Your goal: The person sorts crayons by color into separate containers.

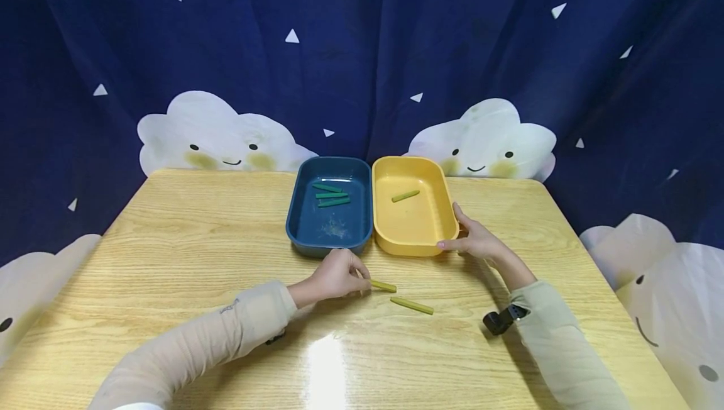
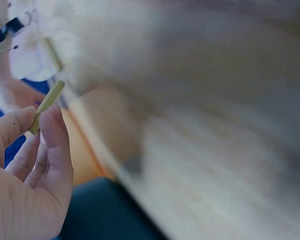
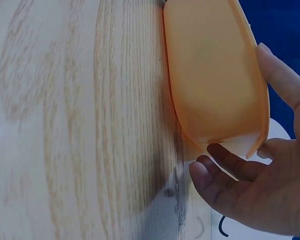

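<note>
My left hand pinches a yellow crayon between thumb and fingertips, low over the table in front of the bins. In the left wrist view that crayon sticks up past the fingertips. Another yellow crayon lies on the table just to the right. My right hand touches the near right corner of the yellow bin; its thumb and fingers spread along the outside walls. One yellow crayon lies in that bin. Three green crayons lie in the dark blue bin beside it.
The two bins stand side by side at the back of the wooden table. Behind hangs a dark blue curtain with white clouds and triangles. A black device is strapped to the right wrist.
</note>
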`<state>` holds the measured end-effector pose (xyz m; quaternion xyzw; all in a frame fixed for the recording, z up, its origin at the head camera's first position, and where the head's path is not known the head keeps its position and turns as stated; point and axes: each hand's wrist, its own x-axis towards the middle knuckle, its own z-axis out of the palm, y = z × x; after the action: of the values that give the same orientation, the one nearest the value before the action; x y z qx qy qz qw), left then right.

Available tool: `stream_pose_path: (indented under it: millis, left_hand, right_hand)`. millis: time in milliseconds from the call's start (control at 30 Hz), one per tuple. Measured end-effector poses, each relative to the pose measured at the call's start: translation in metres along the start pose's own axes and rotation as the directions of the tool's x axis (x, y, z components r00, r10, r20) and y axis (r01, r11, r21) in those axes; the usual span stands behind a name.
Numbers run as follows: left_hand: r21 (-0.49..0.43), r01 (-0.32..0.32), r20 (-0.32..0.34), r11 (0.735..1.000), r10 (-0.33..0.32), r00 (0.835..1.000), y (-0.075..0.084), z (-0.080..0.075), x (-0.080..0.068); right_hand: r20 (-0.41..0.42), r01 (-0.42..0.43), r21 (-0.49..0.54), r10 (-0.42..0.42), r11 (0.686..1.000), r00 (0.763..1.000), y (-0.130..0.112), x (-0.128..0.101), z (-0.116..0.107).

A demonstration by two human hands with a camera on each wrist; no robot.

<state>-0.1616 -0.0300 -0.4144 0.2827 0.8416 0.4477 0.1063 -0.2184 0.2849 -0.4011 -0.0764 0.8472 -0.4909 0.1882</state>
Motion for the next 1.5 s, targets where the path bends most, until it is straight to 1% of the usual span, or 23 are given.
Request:
stream_pose_path:
  millis: [133,267,500,633,733,833,900,1233,1367,1500]
  left_hand:
    - [-0.122,0.015,-0.009,0.992,-0.017,1.000,0.008,-0.004,0.003]
    - [-0.193,0.026,-0.022,0.981,-0.031,0.999,0.014,-0.008,0.007]
    - [-0.190,0.000,-0.041,0.982,-0.008,0.999,0.024,-0.020,0.020]
    - [-0.231,0.002,-0.068,0.973,-0.018,0.998,0.034,-0.030,0.028]
    - [-0.292,0.009,-0.089,0.956,-0.036,0.995,0.040,-0.038,0.036]
    - [-0.356,0.011,-0.108,0.935,-0.053,0.993,0.043,-0.044,0.046]
    - [-0.383,0.011,-0.121,0.924,-0.062,0.991,0.044,-0.046,0.053]
    - [-0.456,0.023,-0.182,0.890,-0.118,0.976,0.045,-0.051,0.093]
    - [-0.509,0.035,-0.201,0.860,-0.158,0.967,0.046,-0.053,0.109]
    - [-0.550,0.026,-0.220,0.835,-0.174,0.960,0.046,-0.056,0.122]
  right_hand:
    - [-0.001,0.005,0.008,-0.005,1.000,1.000,0.001,-0.001,0.000]
    - [-0.002,0.011,0.012,-0.011,1.000,1.000,0.002,-0.002,0.000]
    - [0.000,0.009,0.016,-0.009,1.000,1.000,0.002,-0.003,0.001]
    - [-0.001,0.010,0.016,-0.010,1.000,1.000,0.002,-0.003,0.001]
    - [0.000,0.013,0.016,-0.013,1.000,1.000,0.001,-0.003,0.001]
    - [0.000,0.016,0.015,-0.016,1.000,1.000,0.001,-0.003,0.001]
    - [0.000,0.015,0.019,-0.015,1.000,1.000,0.001,-0.003,0.000]
    - [-0.004,0.015,0.021,-0.015,1.000,1.000,0.002,-0.002,0.001]
    - [-0.009,0.003,0.021,-0.003,1.000,1.000,0.001,-0.002,0.002]
    - [-0.013,0.000,0.012,0.000,1.000,1.000,0.001,-0.002,0.003]
